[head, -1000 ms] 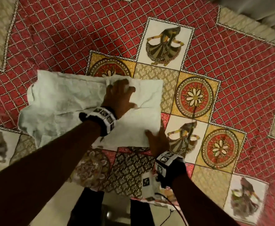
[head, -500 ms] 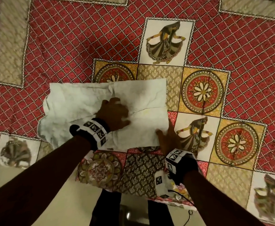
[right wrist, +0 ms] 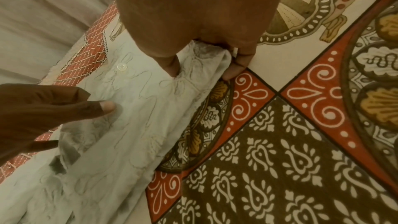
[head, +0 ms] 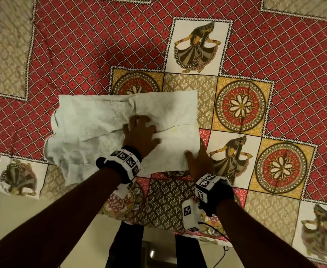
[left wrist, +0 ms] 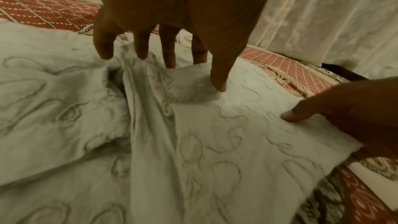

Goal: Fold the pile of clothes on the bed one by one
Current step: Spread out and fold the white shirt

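Two hands on white garment (head: 104, 120), part-folded on patterned bedspread (head: 100, 45). Left hand (head: 140, 135) spread, fingertips pressing cloth at middle fold. Right hand (head: 199, 161) pinches garment's near right edge between thumb and fingers.

You are looking down on a bed (head: 81, 45) covered by a printed bedspread (head: 275, 74): a red field crossed by a white dotted lattice, beige bordered panels (head: 9, 55) near the far corners, and a central run of square patches. Those patches show dancing figures on white (head: 196, 45), round flower medallions on yellow (head: 241, 106) and brown blocks with pale leaf motifs (head: 164, 202). Below the near edge of the bed you see a pale, smooth floor (head: 33, 206). In the left wrist view, a sheer cream curtain (left wrist: 333, 14) hangs in folds behind the bed. The light is warm and dim, with soft shadows.
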